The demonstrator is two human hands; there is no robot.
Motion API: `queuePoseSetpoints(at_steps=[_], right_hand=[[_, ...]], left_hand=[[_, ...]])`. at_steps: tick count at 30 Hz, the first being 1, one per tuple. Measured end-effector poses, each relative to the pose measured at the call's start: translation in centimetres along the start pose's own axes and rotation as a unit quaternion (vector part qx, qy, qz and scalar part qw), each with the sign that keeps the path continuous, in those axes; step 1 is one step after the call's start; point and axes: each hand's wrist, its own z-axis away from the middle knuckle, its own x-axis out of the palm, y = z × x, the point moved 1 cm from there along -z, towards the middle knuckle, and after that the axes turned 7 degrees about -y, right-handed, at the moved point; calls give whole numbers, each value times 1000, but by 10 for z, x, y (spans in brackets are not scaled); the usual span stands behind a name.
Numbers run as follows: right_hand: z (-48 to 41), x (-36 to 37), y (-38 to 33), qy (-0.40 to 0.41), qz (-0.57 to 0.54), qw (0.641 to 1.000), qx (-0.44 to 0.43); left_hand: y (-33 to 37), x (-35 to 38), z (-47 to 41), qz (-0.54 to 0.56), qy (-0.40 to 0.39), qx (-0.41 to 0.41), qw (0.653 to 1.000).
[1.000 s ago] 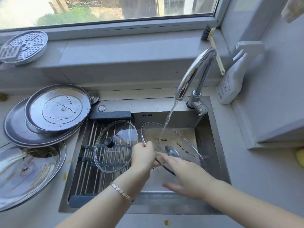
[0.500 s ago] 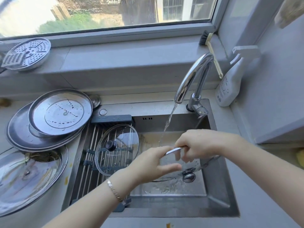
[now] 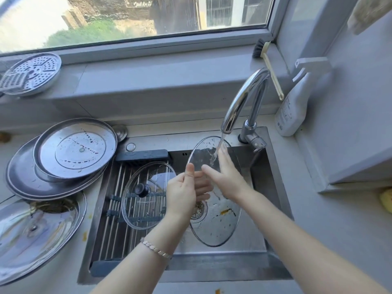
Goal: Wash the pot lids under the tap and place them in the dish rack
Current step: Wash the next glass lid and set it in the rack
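Left of the sink: steel lids stacked on the counter. Over the sink's left half: dish rack, with a knobbed glass lid lying flat on it. Over the sink's right half: left hand pinches the rim of the soiled glass lid, which stands on edge. Right hand lies flat, fingers straight against the glass. Tap at the sink's back rim, water running onto that lid.

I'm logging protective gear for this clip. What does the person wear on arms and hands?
No gloves: the left hand and right hand are bare, and no sleeves show on either forearm. The only thing worn is a thin bracelet of flat, pale metallic links on the left wrist. No watch or ring is visible.
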Motion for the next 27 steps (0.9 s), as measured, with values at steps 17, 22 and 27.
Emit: queuePoseSetpoints(at_steps=[17,22,27], right_hand=[[-6,33,-37,47,74,996,-28],[-32,5,-15,26,51,990,129],[-13,26,-36,-18,41,990,134]], left_hand=[[7,-6,0,17,67,20,997],[5,-11,7,61,34,-12,997],[1,-9,8,40,44,10,998]])
